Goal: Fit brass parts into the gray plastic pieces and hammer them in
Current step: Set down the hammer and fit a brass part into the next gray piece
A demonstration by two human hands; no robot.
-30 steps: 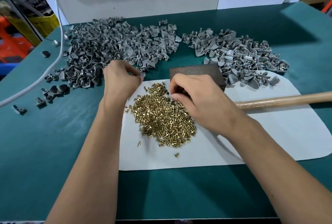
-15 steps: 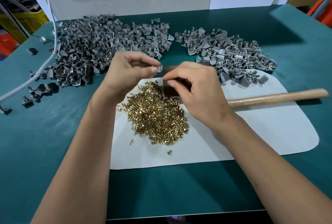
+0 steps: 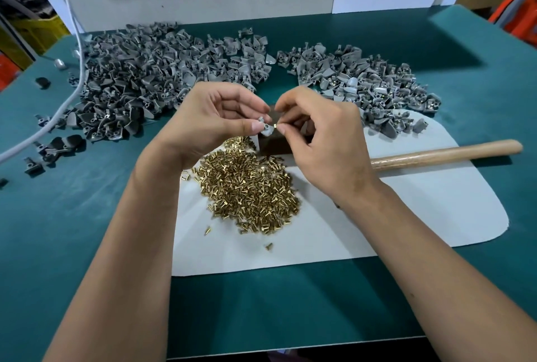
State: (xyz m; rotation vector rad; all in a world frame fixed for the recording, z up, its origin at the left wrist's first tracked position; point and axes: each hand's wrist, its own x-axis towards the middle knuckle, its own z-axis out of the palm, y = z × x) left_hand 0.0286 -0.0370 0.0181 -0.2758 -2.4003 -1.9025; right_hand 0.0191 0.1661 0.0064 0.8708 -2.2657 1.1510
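Note:
My left hand pinches a small gray plastic piece between thumb and fingers, raised above the table. My right hand pinches a tiny brass part at its fingertips, right against the gray piece. Below both hands lies a heap of brass parts on a white mat. A dark metal block sits partly hidden behind my hands. The hammer's wooden handle lies on the mat to the right, its head hidden under my right hand.
A large pile of gray pieces covers the back left of the green table, another pile the back right. A white cable runs down the left side. Loose dark pieces lie at the left.
Both hands rose from the brass heap and came together. My left hand brought up a gray piece, and my right hand now holds a brass part against it.

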